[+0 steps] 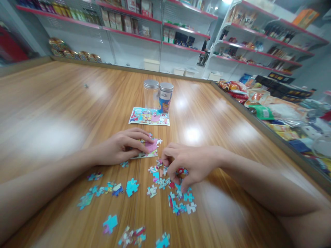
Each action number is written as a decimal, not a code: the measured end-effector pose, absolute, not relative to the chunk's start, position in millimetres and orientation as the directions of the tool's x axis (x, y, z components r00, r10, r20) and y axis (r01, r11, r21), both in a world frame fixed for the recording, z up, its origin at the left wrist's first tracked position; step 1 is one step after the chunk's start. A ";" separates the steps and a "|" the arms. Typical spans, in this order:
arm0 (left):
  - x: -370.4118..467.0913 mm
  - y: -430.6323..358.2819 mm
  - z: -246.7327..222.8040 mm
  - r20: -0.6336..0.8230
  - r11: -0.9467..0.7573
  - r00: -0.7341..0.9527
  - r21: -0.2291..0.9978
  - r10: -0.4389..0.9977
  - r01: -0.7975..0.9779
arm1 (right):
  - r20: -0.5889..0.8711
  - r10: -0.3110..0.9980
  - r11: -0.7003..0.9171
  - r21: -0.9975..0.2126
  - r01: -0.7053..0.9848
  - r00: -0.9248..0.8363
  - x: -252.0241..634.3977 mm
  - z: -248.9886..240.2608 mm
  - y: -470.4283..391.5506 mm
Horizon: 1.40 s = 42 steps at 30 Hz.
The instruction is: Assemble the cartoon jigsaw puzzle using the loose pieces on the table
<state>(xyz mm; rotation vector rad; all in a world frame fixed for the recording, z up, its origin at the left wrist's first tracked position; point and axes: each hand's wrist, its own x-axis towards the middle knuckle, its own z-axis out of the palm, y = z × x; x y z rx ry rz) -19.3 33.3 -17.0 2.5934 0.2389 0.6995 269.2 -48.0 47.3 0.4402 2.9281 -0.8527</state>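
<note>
My left hand (126, 146) lies with fingers spread on a joined section of jigsaw puzzle (152, 148), pink in the middle. To its right, my right hand (187, 163) is curled low over a cluster of loose puzzle pieces (162, 182), its fingertips among them; whether it pinches a piece is hidden. More loose blue pieces (132, 187) are scattered nearer to me and to the left. Beyond my hands a colourful picture sheet (148, 117) lies flat. At its back edge stand a clear jar (150, 94) and a blue-labelled jar (165, 98), both with silver lids.
The wooden table (64, 103) has a raised dark rim. Packaged goods (271, 103) are heaped beyond its right edge. Shelves (131, 32) of products stand behind the table, with gold-coloured packages (68, 51) at the back left. A small object (86, 85) sits on the far left tabletop.
</note>
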 end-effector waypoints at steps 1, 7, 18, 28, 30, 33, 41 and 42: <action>-19.3 33.2 -16.9 0.436 -0.888 0.858 0.456 0.273 0.051 | -0.139 0.261 0.805 -0.516 0.295 -0.955 269.0 47.0 -47.7; -19.2 32.3 -15.8 0.442 -0.895 0.857 0.443 0.266 0.050 | -0.144 0.283 0.784 -0.534 0.316 -0.948 268.0 45.6 -47.2; -18.1 31.8 -15.7 0.452 -0.895 0.851 0.444 0.267 0.045 | -0.139 0.278 0.764 -0.568 0.307 -0.950 269.7 43.8 -43.4; -13.0 27.8 -9.5 0.431 -0.847 0.845 0.530 0.316 0.046 | -0.133 0.312 0.617 -0.725 0.307 -0.941 273.6 45.8 -40.5; -12.8 27.6 -6.7 0.419 -0.774 0.827 0.632 0.374 0.029 | -0.165 0.375 0.429 -0.841 0.329 -0.912 278.3 42.3 -35.7; -13.5 27.5 -1.3 0.369 -0.583 0.788 0.812 0.493 -0.015 | -0.254 0.484 0.199 -0.900 0.388 -0.837 285.9 31.1 -28.0; -16.1 37.7 -7.4 0.217 -0.142 0.612 0.975 0.760 -0.170 | -0.124 0.814 0.124 -0.917 0.378 -0.568 292.0 0.1 -21.8; -16.1 39.8 -10.6 0.217 -0.133 0.588 0.974 0.779 -0.183 | -0.127 0.819 0.121 -0.915 0.385 -0.560 291.2 -0.8 -22.4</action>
